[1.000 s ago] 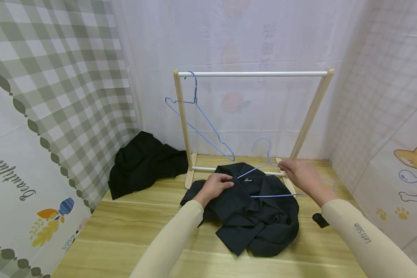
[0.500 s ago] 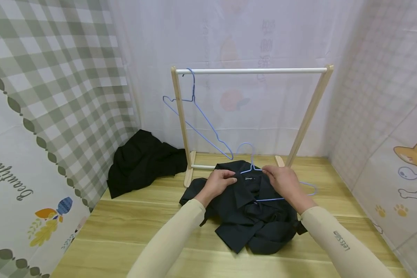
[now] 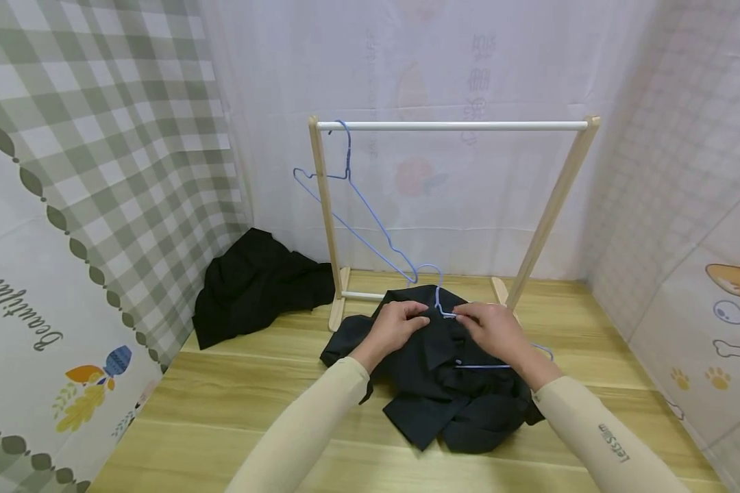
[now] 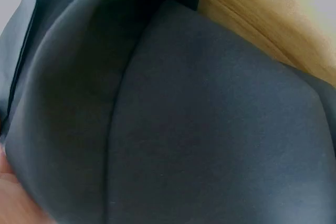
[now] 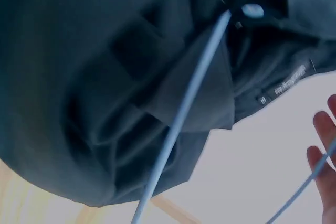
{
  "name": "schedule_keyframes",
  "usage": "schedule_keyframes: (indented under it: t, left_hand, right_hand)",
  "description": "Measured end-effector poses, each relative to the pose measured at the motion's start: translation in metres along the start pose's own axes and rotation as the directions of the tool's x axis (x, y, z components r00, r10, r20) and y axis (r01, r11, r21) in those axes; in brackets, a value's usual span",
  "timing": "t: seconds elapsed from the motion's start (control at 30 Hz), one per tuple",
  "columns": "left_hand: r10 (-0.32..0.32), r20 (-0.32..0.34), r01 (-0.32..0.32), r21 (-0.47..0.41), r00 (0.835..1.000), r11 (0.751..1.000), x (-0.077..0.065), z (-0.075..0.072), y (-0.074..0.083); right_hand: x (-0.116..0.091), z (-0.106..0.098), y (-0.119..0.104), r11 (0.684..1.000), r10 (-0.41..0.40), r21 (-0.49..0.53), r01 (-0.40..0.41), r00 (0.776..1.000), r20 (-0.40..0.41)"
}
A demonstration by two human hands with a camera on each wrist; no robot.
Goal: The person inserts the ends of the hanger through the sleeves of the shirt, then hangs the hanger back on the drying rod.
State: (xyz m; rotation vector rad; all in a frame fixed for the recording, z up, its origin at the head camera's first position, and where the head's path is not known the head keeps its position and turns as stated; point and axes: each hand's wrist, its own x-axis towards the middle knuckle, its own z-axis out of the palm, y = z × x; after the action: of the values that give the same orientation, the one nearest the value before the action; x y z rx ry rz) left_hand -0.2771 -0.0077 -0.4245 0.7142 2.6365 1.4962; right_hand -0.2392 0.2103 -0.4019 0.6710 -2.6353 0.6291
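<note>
A black collared shirt (image 3: 416,390) lies bunched in front of the rack; its neck label (image 5: 289,82) shows in the right wrist view. My left hand (image 3: 395,329) pinches the shirt by the left side of its collar. With thumb and fingers my right hand (image 3: 493,332) pinches a blue wire hanger (image 3: 438,291) near the neck, its hook pointing up. The hanger's left end is hidden inside the collar opening. Its lower bar (image 5: 184,108) crosses over the shirt, and the other end sticks out right of my right wrist.
Behind the shirt stands a rack with wooden legs and a white rail (image 3: 456,126). A second blue hanger (image 3: 370,212) hangs at its left end. Another black garment (image 3: 259,287) lies at the back left of the wooden table (image 3: 234,418). Printed cloth walls enclose the table.
My right hand has moved left with the hanger, bringing its left end into the collar and tilting its neck. My left hand has shifted slightly right, still pinching the collar.
</note>
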Motion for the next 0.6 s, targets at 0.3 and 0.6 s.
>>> schedule_keyframes:
  t: [0.3,0.6]
  left_hand:
    - [0.105,0.057,-0.106,0.027,0.993,0.994,-0.007,0.006,0.005]
    - [0.025,0.015,-0.025,0.050,1.000,0.998,-0.013,-0.004,-0.009]
  right_hand:
    - [0.013,-0.003,-0.005,0.980,0.086,0.146,-0.135,0.949,0.305]
    - [0.012,-0.007,0.004,0.983,0.036,0.171,-0.067,0.984,0.177]
